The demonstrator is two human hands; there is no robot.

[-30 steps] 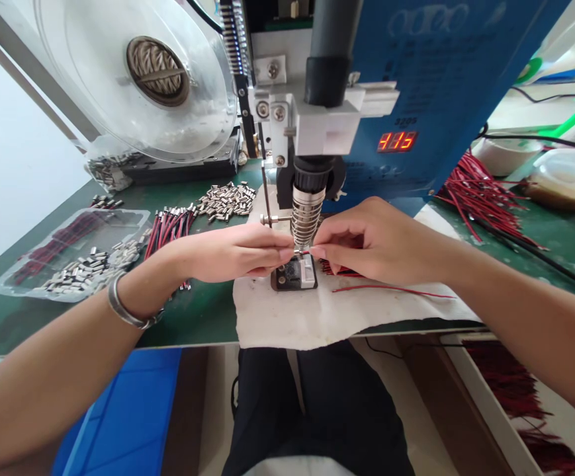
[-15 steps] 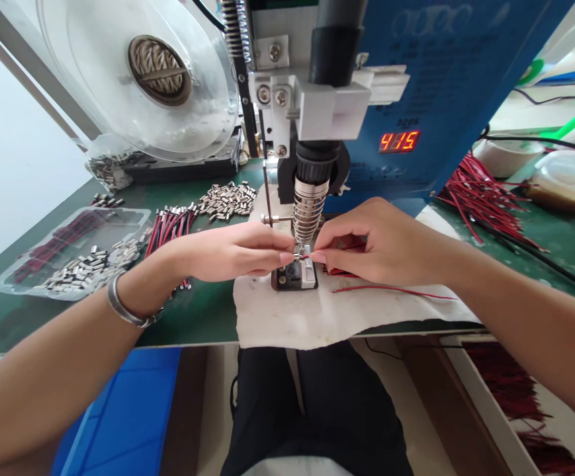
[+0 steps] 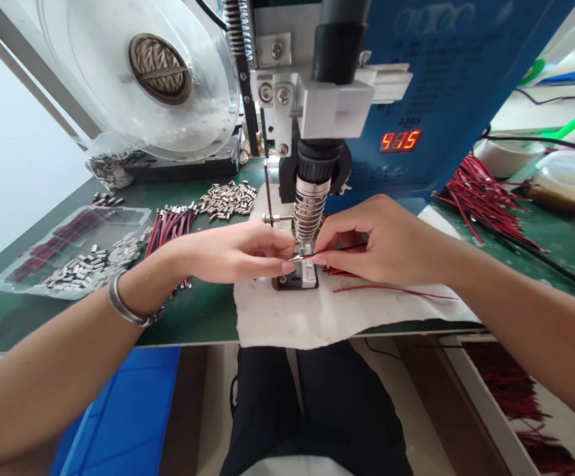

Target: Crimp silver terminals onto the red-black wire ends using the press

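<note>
My left hand (image 3: 240, 252) pinches a small silver metal part (image 3: 296, 258) just under the ribbed metal tip (image 3: 308, 210) of the blue machine. From the right, my right hand (image 3: 372, 239) pinches a thin dark wire (image 3: 339, 250) whose end meets that part. Both fingertips hover over a small black and white fixture (image 3: 297, 276) that rests on a white cloth (image 3: 317, 311). A loose red wire (image 3: 391, 289) lies on the cloth below my right hand.
A clear tray (image 3: 71, 254) of silver sleeves and red wires sits left. Finished wires (image 3: 171, 223) and a pile of silver sleeves (image 3: 227, 199) lie behind my left hand. A clear reel (image 3: 143, 73) stands at back left, a bundle of red wires (image 3: 480, 192) right. The display (image 3: 399, 140) glows red.
The silver part and wire end have come down slightly from the tip toward the fixture, and my left thumb now covers more of the part. A dark wire now shows at my right fingers.
</note>
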